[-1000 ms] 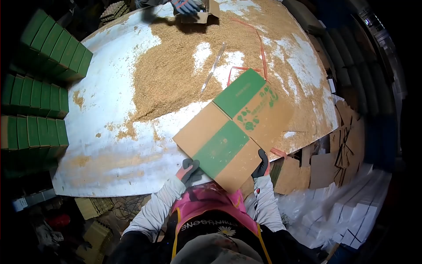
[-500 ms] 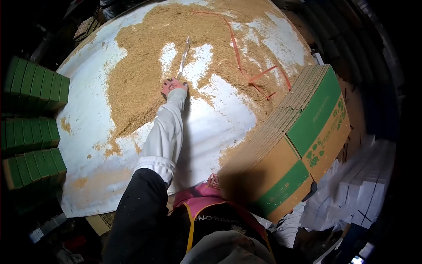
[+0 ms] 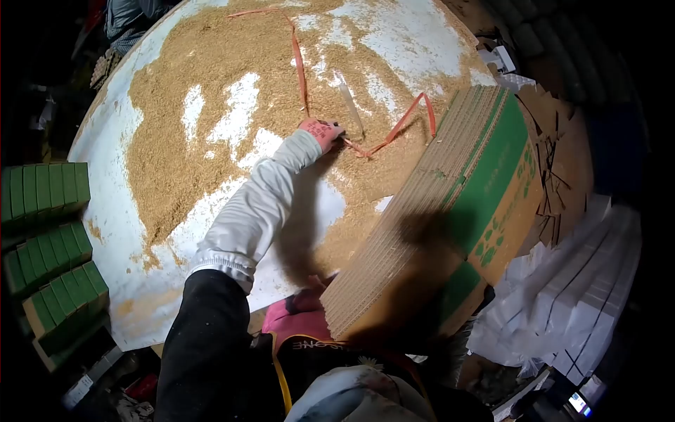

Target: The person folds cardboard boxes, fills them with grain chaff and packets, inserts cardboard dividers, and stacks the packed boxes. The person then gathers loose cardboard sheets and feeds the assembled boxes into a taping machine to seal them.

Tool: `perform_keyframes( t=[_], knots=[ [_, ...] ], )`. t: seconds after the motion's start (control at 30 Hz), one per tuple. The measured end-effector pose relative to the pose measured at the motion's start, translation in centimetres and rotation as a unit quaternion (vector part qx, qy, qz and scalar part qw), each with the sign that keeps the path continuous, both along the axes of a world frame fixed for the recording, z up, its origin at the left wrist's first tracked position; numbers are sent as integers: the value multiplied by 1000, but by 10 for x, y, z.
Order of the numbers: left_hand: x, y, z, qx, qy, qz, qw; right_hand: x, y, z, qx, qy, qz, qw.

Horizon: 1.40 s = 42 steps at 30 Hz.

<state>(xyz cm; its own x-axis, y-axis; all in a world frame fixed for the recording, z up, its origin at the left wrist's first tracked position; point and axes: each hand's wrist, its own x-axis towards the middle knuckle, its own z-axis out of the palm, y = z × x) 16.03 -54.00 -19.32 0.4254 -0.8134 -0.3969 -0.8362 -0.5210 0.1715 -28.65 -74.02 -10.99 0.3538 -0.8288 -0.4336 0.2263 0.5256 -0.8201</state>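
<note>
My left hand (image 3: 323, 133), in a pink glove with dark fingertips, reaches over the table (image 3: 158, 309). Its fingers are closed on a thin red plastic strap (image 3: 404, 126) that bends across the sawdust-like grains (image 3: 165, 162). A pale narrow strip (image 3: 350, 105) stands just right of the hand, apart from it. Against my right side leans a thick stack of flattened cardboard boxes (image 3: 415, 204), brown and green. Dark fingertips of my right hand (image 3: 486, 298) show at the stack's lower edge; the rest of that hand is hidden.
Green folded cartons (image 3: 46, 190) stand in rows at the left. White plastic-wrapped bundles (image 3: 576, 302) lie at the right, with dark straps (image 3: 552, 165) scattered above them. A lit screen (image 3: 579, 403) shows at the bottom right.
My left hand has moved right, from the pale strip to the red strap. The pale strip now lies farther right and tilts the other way. The view has turned right.
</note>
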Motion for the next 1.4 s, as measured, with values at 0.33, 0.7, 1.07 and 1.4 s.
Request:
perform_keyframes(
  t=[0.33, 0.7, 1.07, 1.4],
  knots=[
    [-47, -128, 75, -278, 826, 369, 323, 38, -64, -16, 11, -11, 28, 999],
    [123, -53, 96, -640, 652, 397, 84, 53, -77, -23, 31, -3, 51, 998],
    [374, 186, 150, -535, -110, 682, 487, 30, -65, -9, 35, 31, 23, 999],
    [-95, -62, 11, -125, -91, 212, 965, 6, -50, -2, 32, 40, -16, 999]
  ],
)
